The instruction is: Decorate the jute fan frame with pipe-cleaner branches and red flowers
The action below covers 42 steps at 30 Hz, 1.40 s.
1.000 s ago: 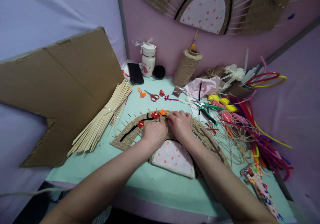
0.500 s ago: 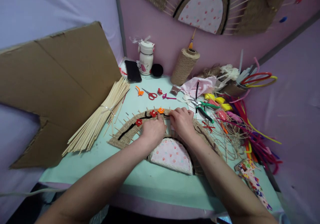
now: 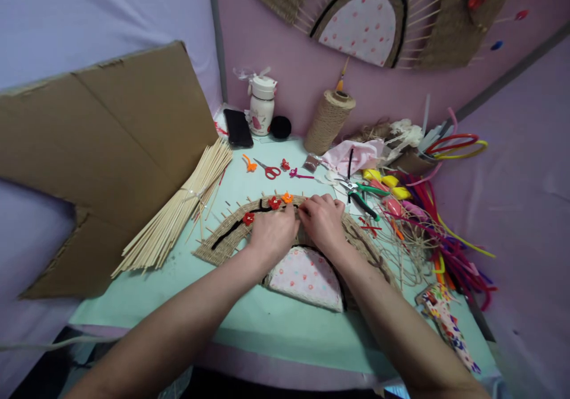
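Observation:
A woven twine arch (image 3: 231, 231) on thin sticks lies on the table around a white half-circle panel (image 3: 307, 276) with pink dots. Along the arch's left part runs a black pipe cleaner (image 3: 226, 234), with two red flowers (image 3: 274, 202) and an orange flower (image 3: 287, 198) beside it. My left hand (image 3: 275, 231) is closed at the top of the arch, its fingertips at the black strand just right of the orange flower. Close against it, my right hand (image 3: 323, 221) pinches the same strand. The fingertips of both hands are partly hidden.
Left of the arch lie a stick bundle (image 3: 178, 209) and leaning cardboard (image 3: 133, 143). Behind it are red scissors (image 3: 272, 173), a twine spool (image 3: 330, 120) and a white bottle (image 3: 261, 107). Green-handled pliers (image 3: 365, 194) and tangled pipe cleaners (image 3: 439, 233) lie to the right.
My left hand has shifted slightly right, its index finger drawn from beside the orange flower toward my right fingertips. My right hand has moved little, and the view has tilted slightly.

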Each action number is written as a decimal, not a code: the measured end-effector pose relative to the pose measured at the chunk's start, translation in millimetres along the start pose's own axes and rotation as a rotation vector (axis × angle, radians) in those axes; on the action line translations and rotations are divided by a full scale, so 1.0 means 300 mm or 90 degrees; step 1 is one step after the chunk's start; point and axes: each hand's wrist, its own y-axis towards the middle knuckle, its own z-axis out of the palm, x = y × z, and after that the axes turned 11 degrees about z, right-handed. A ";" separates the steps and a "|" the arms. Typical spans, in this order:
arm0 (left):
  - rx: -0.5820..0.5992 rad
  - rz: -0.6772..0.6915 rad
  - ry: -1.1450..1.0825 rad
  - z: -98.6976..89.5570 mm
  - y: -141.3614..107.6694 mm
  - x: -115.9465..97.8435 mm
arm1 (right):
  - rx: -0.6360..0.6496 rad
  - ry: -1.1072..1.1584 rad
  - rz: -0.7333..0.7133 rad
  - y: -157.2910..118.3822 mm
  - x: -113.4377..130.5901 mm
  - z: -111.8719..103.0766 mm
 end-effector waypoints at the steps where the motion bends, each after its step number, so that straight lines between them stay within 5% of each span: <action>1: -0.053 0.014 -0.005 -0.009 -0.003 0.006 | -0.023 0.006 0.001 -0.014 -0.006 -0.010; 5: -0.231 0.050 -0.108 -0.017 0.002 0.036 | -0.111 0.039 -0.026 -0.080 -0.017 -0.068; 9: -0.176 0.064 -0.384 0.007 0.009 0.040 | -0.153 0.077 -0.044 -0.143 -0.016 -0.115; 13: -0.170 0.070 -0.479 0.022 0.000 0.019 | -0.166 0.107 -0.031 -0.182 -0.030 -0.122; 29: -0.121 0.196 -0.268 0.036 0.005 0.002 | -0.072 0.130 0.010 -0.213 -0.104 -0.115; 42: -0.162 0.211 -0.224 0.046 -0.011 -0.014 | -0.144 0.195 0.029 -0.210 -0.067 -0.092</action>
